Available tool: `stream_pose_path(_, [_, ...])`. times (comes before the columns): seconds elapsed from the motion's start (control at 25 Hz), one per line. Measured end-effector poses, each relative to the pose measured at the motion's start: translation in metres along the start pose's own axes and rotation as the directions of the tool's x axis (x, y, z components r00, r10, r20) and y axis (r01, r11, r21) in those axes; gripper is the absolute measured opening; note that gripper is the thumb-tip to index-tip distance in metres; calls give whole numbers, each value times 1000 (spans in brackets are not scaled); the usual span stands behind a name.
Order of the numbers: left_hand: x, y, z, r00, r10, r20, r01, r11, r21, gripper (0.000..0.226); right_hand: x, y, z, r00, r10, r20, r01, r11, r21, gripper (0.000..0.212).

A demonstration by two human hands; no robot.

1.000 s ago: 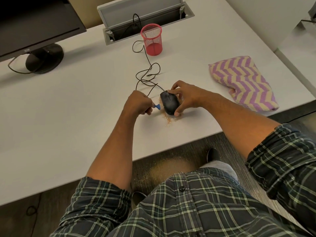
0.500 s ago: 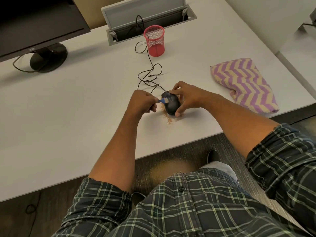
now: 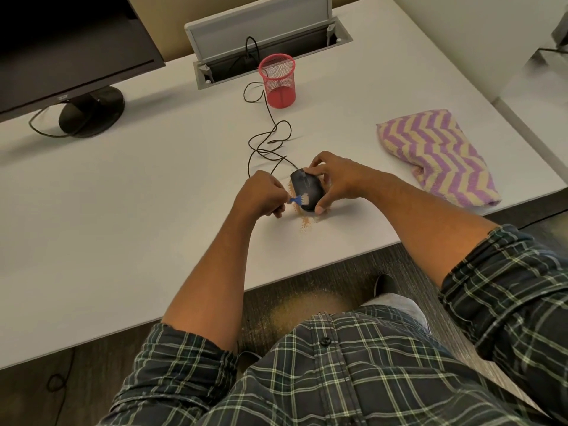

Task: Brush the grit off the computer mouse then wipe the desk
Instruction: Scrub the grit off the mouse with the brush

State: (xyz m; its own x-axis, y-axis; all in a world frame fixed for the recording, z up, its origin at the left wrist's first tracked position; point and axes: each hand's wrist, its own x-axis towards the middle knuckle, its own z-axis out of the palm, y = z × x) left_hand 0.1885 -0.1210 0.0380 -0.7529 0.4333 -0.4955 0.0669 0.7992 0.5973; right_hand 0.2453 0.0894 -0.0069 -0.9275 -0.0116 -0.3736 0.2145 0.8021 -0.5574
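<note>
A black wired computer mouse point(image 3: 307, 189) rests on the white desk point(image 3: 153, 210), near its front edge. My right hand point(image 3: 335, 179) grips the mouse from the right, fingertips at its front and thumb at its rear. My left hand point(image 3: 261, 195) pinches a small blue brush point(image 3: 299, 199), whose pale bristles touch the mouse's rear left side. Orange-brown grit point(image 3: 305, 223) lies scattered on the desk just in front of and to the left of the mouse. A purple and yellow zigzag cloth point(image 3: 436, 155) lies folded at the desk's right.
The mouse cable point(image 3: 267, 139) loops back past a red mesh pen cup point(image 3: 277, 79) into an open cable tray point(image 3: 267, 44). A black monitor on a round stand point(image 3: 89, 109) occupies the back left. A grit patch lies on the floor point(image 3: 307, 305) below the desk edge.
My left hand swept the brush from the mouse's left side up over its top, then back down to its rear left edge. My right hand kept its hold on the mouse.
</note>
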Motion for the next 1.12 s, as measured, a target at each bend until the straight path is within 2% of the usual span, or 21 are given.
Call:
stream_pose_path(0.04, [0,2,0,1000,3,-13,-3,999,37,10,0,0,0,1000,-2,2,2,1000,-1,107])
stream_pose_path(0.16, [-1,10,2,996,87,-38,-89,995,-56,9,0,0,-1,1000,-7,-6,7,1000,-1,102])
stream_pose_path(0.4, [-4,17,13,999,43,7,-43,972,229,6,0,-1,0,1000,-11,-10,11,999,-33,103])
stream_pose_path(0.56, [-1,20,9,998,63,-15,-60,986,157,11,1,0,1,1000,-9,-17,8,999,-39,104])
stream_pose_path(0.68, [-4,17,4,999,26,-34,-12,935,354,8,0,0,0,1000,-9,-6,9,999,-41,108])
stream_pose_path(0.76, [-2,15,-4,997,16,-73,15,915,402,9,0,1,0,1000,-3,-2,2,999,-38,110])
stream_pose_path(0.88, [6,12,-17,989,5,-147,47,936,349,13,1,1,0,1000,3,9,-3,1000,-31,109])
stream_pose_path(1.0, [14,10,-24,981,20,-191,14,984,175,17,-1,3,-4,1000,-20,7,21,998,-62,109])
stream_pose_path(1.08, [16,8,-25,969,41,-246,-35,999,27,12,-5,5,-8,994,-20,-110,23,999,28,106])
stream_pose_path(1.12, [17,7,-26,961,41,-275,-65,995,-77,8,-7,6,-11,979,-12,-203,29,996,80,97])
